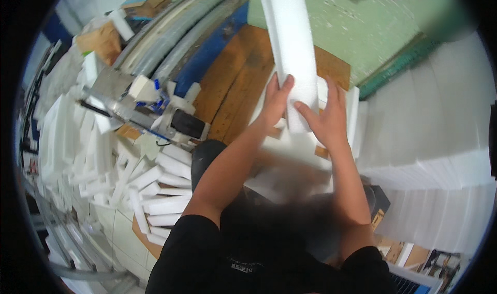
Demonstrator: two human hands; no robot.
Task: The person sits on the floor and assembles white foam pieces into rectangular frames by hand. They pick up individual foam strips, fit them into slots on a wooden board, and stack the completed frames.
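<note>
A long white foam piece (296, 40) is held up in front of me between both hands, its far end reaching the top of the view. A ridge along its left side looks like a second layer. My left hand (277, 100) is closed on its left edge near the lower end, thumb on the face. My right hand (327, 115) grips the right edge, thumb also on the face. The fingers behind the foam are partly hidden. Below the hands lies a white foam sheet (305, 151) with openings that show brown wood.
Tall stacks of white foam sheets (419, 118) stand on the right. To the left is a bench machine (176, 120) with blue parts. White foam blocks (168, 206) are heaped beside my left arm. Several long rolls (181, 32) lie behind, by a wooden tabletop (233, 82).
</note>
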